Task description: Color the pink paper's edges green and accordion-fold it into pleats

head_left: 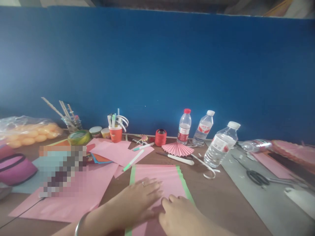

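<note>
My left hand [139, 200] lies flat with fingers stretched out on a pink paper sheet with green edges [157, 175] at the near middle of the table. A ring shows on one finger and a bracelet on the wrist. My right hand [180, 216] rests on the same sheet just to the right, fingers curled down and pressing the paper close to the left hand's fingertips. Nothing is lifted off the table.
Loose pink sheets [73, 196] lie to the left. Behind stand a pleated pink paper fan [177, 149], a white knife [180, 159], a red thread spool [160, 137], a red cup of pens [115, 132], three water bottles [220, 144], scissors [257, 177], and a blue partition [157, 65].
</note>
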{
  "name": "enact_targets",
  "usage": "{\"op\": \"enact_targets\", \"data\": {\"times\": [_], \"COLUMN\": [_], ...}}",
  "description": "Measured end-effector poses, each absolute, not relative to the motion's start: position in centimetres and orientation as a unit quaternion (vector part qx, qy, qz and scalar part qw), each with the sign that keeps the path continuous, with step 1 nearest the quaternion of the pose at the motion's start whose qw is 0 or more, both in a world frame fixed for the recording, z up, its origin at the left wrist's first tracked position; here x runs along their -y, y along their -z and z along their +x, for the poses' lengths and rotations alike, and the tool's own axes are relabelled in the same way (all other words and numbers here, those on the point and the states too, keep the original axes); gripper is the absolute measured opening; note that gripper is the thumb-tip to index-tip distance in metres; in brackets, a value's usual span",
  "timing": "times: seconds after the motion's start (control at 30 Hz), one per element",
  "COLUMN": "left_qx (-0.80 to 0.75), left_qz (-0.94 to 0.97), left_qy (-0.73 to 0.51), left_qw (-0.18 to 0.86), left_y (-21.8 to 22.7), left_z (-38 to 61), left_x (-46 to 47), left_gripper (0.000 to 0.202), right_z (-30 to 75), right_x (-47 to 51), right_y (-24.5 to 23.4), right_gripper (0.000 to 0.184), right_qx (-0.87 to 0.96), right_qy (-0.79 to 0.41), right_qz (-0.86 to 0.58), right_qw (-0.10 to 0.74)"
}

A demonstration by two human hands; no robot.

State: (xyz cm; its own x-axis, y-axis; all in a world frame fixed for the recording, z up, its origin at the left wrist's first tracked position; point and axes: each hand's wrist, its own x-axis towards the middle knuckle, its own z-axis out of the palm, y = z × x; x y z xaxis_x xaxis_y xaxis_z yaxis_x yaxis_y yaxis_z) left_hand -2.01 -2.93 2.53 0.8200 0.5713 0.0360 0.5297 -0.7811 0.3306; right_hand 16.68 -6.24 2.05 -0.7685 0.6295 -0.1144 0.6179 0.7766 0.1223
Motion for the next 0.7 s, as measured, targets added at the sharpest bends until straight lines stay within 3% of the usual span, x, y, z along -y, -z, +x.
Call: {"op": "enact_targets", "data": {"times": [0.13, 0.33, 0.7], "left_qx": [-0.251, -0.284, -0.308], "left_qz": [0.961, 0.946, 0.94], "left_qy": [0.007, 0.003, 0.018], "left_qw": [0.119, 0.153, 0.143], "left_y": [-2.4, -2.7, -2.3], "left_z": [-1.8, -2.6, -2.8], "left_x": [3.4, 2.5, 2.6], "left_gripper": [0.058, 0.054, 0.058], "right_z": [16.5, 16.6, 17.1], "right_x": [6.0, 5.6, 5.2], "right_y": [-1.6, -0.6, 2.3], "right_gripper": [0.014, 0.013, 0.029], "right_qx": [-0.938, -0.947, -0.927], "right_qy": [-0.05, -0.102, -0.198], "right_qz": [0.34, 0.305, 0.282], "right_qw": [0.034, 0.017, -0.151]}}
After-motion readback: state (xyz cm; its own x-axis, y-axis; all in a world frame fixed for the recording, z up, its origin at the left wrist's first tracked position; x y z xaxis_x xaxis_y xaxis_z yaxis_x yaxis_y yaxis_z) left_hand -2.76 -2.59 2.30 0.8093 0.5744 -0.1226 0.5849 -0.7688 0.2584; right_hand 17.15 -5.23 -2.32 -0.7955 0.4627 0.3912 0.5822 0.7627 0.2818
